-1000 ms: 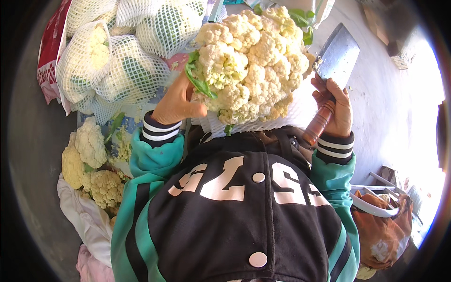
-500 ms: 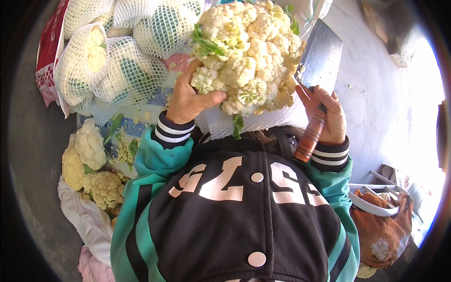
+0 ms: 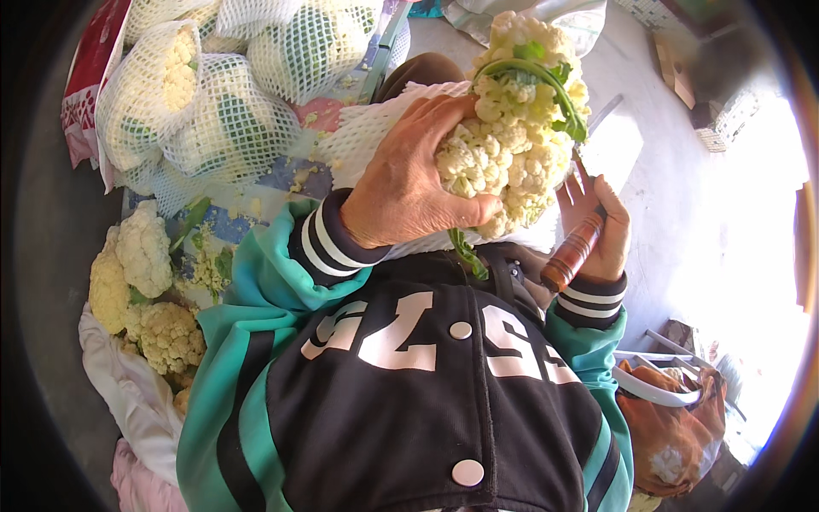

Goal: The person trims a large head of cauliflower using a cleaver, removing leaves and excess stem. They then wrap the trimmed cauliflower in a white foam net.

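A large cream cauliflower [image 3: 508,166], with a curved green leaf stalk across its upper part, is held up in front of my chest. My left hand [image 3: 414,183] grips its left side, thumb below and fingers along the edge. My right hand [image 3: 610,235] is closed on a cleaver [image 3: 573,253] by its brown wooden handle. The blade points up and away, bright with glare and partly hidden behind the cauliflower. My right fingertips reach toward the cauliflower's lower right; whether they touch it is hidden. White foam netting [image 3: 358,141] lies below and behind my left hand.
Net-wrapped cauliflowers [image 3: 230,119] are piled at the upper left beside a red and white bag [image 3: 87,102]. Bare cauliflowers [image 3: 145,256] sit at the left above white cloth [image 3: 128,367]. An orange-brown bag [image 3: 670,435] stands by a pale basket rim at the lower right.
The cauliflower has turned and shifted right, now showing its leaf stalk. My left hand has moved right with it, its back more in view. The cleaver's blade has tilted and catches more light.
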`<state>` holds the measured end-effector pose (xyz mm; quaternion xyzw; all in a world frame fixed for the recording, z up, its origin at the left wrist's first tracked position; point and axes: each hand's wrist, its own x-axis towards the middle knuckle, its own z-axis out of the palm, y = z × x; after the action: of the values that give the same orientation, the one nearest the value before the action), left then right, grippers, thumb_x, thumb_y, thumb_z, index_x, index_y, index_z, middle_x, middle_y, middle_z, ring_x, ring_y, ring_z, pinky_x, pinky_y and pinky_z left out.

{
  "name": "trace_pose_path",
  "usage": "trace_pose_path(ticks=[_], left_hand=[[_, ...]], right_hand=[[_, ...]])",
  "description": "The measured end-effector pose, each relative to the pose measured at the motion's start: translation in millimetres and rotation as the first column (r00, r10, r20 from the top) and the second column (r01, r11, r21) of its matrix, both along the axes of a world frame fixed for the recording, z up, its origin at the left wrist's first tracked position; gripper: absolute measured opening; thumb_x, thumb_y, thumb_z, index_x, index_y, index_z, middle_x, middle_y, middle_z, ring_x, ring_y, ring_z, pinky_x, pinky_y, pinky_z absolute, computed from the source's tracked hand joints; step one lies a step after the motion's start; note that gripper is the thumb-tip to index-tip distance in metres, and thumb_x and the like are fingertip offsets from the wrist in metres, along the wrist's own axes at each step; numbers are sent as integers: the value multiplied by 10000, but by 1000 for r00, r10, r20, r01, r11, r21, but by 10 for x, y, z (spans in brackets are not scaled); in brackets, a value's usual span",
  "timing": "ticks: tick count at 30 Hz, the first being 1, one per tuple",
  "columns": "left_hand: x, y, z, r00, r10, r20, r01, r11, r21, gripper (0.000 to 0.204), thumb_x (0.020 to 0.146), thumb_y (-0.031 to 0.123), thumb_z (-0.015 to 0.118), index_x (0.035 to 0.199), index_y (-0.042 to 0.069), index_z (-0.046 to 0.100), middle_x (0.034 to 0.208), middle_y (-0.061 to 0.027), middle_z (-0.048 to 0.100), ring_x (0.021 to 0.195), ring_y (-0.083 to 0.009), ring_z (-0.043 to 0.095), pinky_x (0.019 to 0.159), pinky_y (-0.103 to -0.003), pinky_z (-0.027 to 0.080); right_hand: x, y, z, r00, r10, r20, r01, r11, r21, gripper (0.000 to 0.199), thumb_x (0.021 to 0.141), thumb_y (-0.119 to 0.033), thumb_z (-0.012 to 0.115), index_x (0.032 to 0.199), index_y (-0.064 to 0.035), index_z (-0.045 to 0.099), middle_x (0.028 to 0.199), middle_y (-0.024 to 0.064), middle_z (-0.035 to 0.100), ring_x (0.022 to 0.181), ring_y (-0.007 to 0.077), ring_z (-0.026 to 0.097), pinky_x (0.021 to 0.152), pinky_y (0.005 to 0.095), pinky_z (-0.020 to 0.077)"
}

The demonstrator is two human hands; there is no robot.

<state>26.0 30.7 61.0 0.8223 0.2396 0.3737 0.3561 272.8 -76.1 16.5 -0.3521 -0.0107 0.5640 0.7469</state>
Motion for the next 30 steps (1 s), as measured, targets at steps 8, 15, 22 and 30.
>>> trace_pose_path(ticks=[8, 15, 22, 30], left_hand=[[235, -81, 128, 987, -23, 156, 79, 928, -363, 688, 659, 97, 749, 1266, -38, 456, 1127, -94, 562, 1029, -150, 562, 917, -311, 477], [139, -186, 718, 983, -80, 168, 153, 860, -486, 693, 705, 65, 743, 1300, -73, 414, 1163, -130, 588, 1044, -167, 611, 924, -333, 503], [69, -303, 621, 992, -104, 65, 123, 842, -526, 763, 751, 259, 825, 1296, -61, 398, 1176, -149, 556, 1075, -212, 574, 941, -364, 471], [-69, -331, 296, 990, -138, 6, 138, 981, -136, 969, 723, 588, 772, 1316, -91, 416, 1195, -240, 501, 1123, -379, 524, 997, -427, 423]], right_hand=[[20, 52, 75, 993, 84, 88, -91, 992, 83, 527, 945, -206, 515, 1403, 19, 382, 1461, 159, 434, 1354, 302, 378, 1164, 429, 242], [-106, -111, 621, 983, 180, 21, -181, 973, 142, 438, 953, -170, 529, 1323, 54, 461, 1349, 195, 533, 1263, 279, 494, 1141, 405, 317], [-262, -305, 489, 931, 353, -94, -350, 936, 43, 100, 904, -117, 530, 873, -25, 554, 1299, 259, 533, 1212, 410, 518, 1042, 536, 412], [-239, -330, 149, 923, 323, -212, -321, 946, 42, 159, 913, -120, 565, 999, 14, 558, 1299, 228, 552, 1239, 345, 515, 1078, 497, 396]])
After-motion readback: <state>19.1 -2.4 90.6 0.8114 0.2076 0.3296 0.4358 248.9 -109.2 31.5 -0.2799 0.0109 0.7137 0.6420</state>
